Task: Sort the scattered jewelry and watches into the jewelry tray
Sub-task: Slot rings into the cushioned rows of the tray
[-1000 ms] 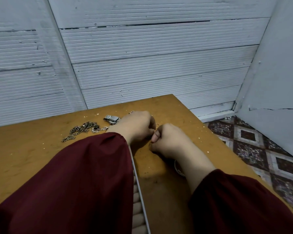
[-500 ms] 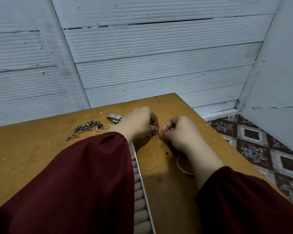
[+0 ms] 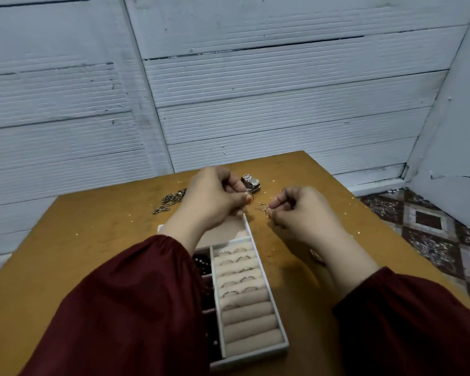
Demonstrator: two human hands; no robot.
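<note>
The thin ring [image 3: 250, 198] I am sorting is pinched between the thumb and forefinger of my left hand [image 3: 215, 198], lifted just past the far end of the jewelry tray [image 3: 269, 289], with my other fingers curled in. My right hand [image 3: 303, 213] is closed to a pinch too, thumb against forefinger, on the small hoops [image 3: 264, 208]. I make out two loops, though they are too fine to be sure. I judge that I hold the pieces apart and clear of the wooden table [image 3: 92, 240] so that each can be told singly and pressed into its own slot. The tray lies under my left forearm with its ring rolls [image 3: 248, 325] on the side toward my right hand, an easy reach. In those rolls I count at least nine seated rings [image 3: 229, 293], all in the far rows, and the nearest rolls are bare. The compartment beside them holds dark beads [image 3: 201, 263], partly hidden by my sleeve [image 3: 120, 308]. Not yet sorted are one metal watch [image 3: 251, 183], just beyond my left fingers, and one heap of chain [image 3: 171, 202] farther left. White ribbed wall panels [image 3: 282, 104] stand behind, and patterned floor tiles [image 3: 432, 234] show to the right.
</note>
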